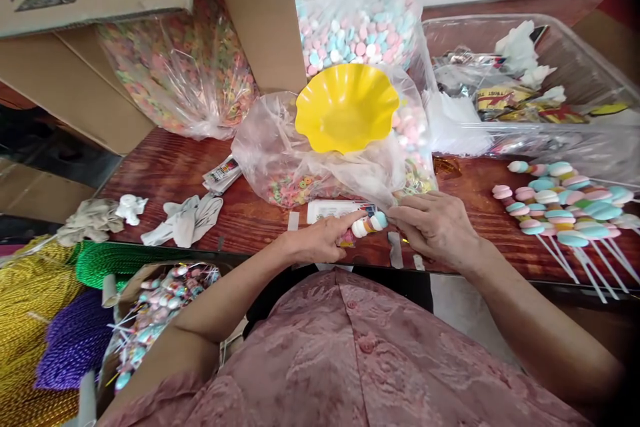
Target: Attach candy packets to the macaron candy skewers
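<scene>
Close to the table's front edge, my left hand (pixel 320 239) grips a short stack of pastel candy-shaped pieces (pixel 369 224), white and orange with a light-blue end. Part of the stack is hidden by the fingers. My right hand (pixel 437 227) is closed just right of the blue end, fingertips together; what it pinches, if anything, does not show. A white printed packet (pixel 325 210) lies behind my left hand. Beyond both hands, a clear plastic bag (pixel 260 140) of small colourful pieces spreads out, with a yellow wavy-rimmed bowl (pixel 347 110) on top.
Stacked pastel sticks (pixel 570 207) lie at the right. Behind them stands a clear plastic bin (pixel 595 47) with wrappers. A cardboard box (pixel 260 13) with a filled bag is back left. Gloves (pixel 185 220) lie left; a box of sticks (pixel 155 313) and bead strands (pixel 75 333) sit below.
</scene>
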Demonstrator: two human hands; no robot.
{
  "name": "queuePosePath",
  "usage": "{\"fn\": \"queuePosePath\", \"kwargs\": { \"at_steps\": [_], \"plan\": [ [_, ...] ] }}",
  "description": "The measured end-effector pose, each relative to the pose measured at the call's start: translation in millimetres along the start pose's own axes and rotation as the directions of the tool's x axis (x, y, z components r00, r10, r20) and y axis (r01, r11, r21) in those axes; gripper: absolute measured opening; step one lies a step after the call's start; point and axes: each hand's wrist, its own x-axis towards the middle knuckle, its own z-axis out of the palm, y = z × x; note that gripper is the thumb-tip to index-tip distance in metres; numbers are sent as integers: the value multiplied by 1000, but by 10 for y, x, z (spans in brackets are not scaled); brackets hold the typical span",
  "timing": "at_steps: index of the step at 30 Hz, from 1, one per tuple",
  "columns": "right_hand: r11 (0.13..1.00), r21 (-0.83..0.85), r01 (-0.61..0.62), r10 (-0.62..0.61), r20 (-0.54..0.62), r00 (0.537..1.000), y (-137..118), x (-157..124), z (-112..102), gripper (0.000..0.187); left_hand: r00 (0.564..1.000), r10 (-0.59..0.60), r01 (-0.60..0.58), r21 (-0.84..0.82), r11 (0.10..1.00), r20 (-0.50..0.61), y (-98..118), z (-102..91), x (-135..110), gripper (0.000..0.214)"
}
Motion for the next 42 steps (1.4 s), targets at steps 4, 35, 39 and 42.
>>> {"fn": "queuePosePath", "kwargs": {
  "at_steps": [4,35,39,42],
  "plan": [
    [999,-6,32,-33,-37,999,-67,5,3,20,994,-13,3,-99,995,-110,2,43,72,92],
    [998,65,-13,34,-340,940,-146,-196,155,19,976,-167,217,-525,823,143,-42,-100,-68,36],
    [998,-4,-70,64,-345,936,-122,-228,129,17,941,-217,61,-499,865,-261,-89,20,-32,30],
    [999,1,-52,49,-341,939,-138,-229,123,16,926,-195,61,-381,923,-323,-77,19,-45,29]
  ]
}}
